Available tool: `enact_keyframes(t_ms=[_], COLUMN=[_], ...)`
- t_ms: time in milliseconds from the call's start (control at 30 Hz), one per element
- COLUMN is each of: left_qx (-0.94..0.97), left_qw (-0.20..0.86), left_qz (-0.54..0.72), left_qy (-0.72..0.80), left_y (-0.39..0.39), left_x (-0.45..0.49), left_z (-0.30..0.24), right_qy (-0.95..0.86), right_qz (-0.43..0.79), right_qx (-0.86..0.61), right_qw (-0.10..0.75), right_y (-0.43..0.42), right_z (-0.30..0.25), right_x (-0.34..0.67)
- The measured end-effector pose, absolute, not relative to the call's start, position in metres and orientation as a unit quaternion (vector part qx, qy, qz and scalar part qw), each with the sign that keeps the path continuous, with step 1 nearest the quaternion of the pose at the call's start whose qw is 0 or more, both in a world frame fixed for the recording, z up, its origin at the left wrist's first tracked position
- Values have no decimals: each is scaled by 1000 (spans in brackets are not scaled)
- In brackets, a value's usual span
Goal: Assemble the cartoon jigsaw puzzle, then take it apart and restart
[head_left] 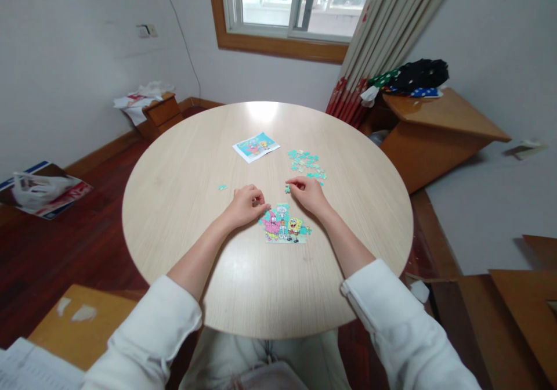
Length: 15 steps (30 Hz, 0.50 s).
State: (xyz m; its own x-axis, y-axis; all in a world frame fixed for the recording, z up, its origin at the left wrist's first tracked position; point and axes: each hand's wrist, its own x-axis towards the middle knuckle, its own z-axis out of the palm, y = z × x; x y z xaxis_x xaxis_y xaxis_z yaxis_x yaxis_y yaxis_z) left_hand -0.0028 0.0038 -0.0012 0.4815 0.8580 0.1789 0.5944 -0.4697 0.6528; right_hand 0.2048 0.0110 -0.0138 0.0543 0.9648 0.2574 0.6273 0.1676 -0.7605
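Observation:
A partly joined jigsaw puzzle [284, 227] with pink, yellow and pale green cartoon figures lies flat on the round table [174, 216]. My left hand [249, 204] rests at its upper left edge, fingers curled, the fingertips near the joined pieces. Whether anything sits between those fingers is hidden. Above the puzzle's upper right, my right hand [308, 192] pinches a small turquoise puzzle piece [288, 189] between thumb and fingers. A heap of loose turquoise pieces [303, 161] spreads just beyond that hand. Left of my left hand lies a small turquoise piece [222, 187] by itself.
A printed picture card [256, 147] of the same cartoon figures lies farther back on the table. Behind stand a window [296, 7] and a curtain [374, 36]. Wooden furniture with cloths [418, 76] stands at the right, a small cabinet [163, 111] at the left.

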Motion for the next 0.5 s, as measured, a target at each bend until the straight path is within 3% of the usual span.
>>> enact_keyframes(t_ms=[500], left_qx=[813], left_qw=[258], left_qz=[267], left_qy=[449], left_y=[2], left_x=[-1], left_z=[0], right_qy=[-664], right_qz=[178], right_qx=[-613], right_qw=[390], right_y=[16], right_z=[-21], right_x=[214])
